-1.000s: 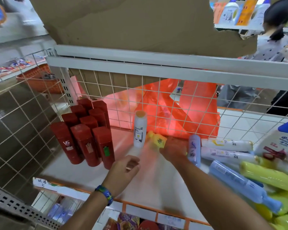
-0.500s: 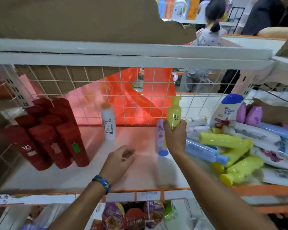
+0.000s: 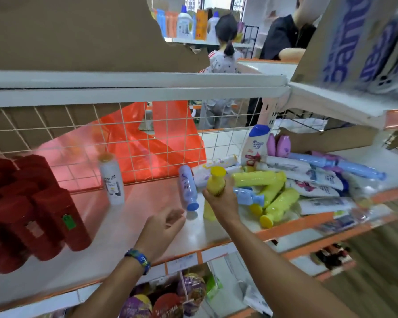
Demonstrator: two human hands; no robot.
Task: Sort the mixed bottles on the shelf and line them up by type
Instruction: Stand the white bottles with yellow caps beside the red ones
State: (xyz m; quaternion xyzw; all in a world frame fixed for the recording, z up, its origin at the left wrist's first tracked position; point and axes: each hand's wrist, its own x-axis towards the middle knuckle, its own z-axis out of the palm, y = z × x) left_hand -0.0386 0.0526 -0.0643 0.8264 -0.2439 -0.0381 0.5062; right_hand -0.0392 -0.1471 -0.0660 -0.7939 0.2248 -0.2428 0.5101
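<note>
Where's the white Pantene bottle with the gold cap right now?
Head view, left of centre: the white gold-capped bottle stands upright on the white shelf by the wire mesh back, between the dark red bottles and the nearest pale blue bottle.

Bare shelf lies open between the red bottles at left and the bottle heap at right; a white bottle stands behind.

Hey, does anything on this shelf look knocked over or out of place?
Yes. At the right end of the shelf, yellow, blue and white bottles lie toppled in a mixed heap. By contrast, the red bottles at left stand in tidy rows, and one white Pantene bottle stands alone. The right hand holds a yellow bottle upright.
</note>
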